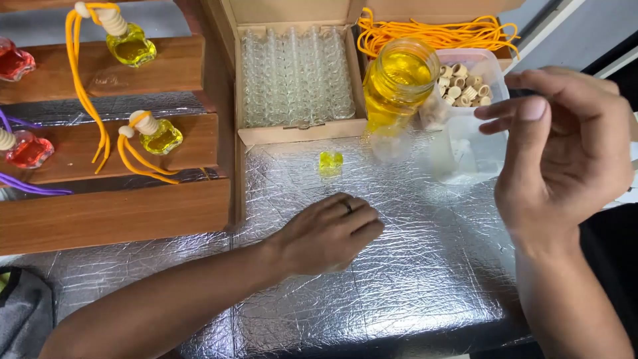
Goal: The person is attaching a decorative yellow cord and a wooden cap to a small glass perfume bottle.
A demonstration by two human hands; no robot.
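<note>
Small yellow bottle (330, 161) stands near the foil mat's (399, 279) far edge, just beyond my left hand (329, 234), resting loosely curled, empty. My right hand (565, 153) hovers, fingers spread, near the jar (397, 83).

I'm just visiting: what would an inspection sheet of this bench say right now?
Surface: crinkled silver foil, bare in the middle.
Job's things: small yellow bottle upright on foil; jar of yellow liquid; box of empty bottles; tub of caps.
Clutter: finished bottles on wooden steps; grey bag.
Grip: left hand curled on foil; right hand raised, fingers pinched, contents unclear.
Cables: orange cords piled behind.
Surroundings: nothing seen.
</note>
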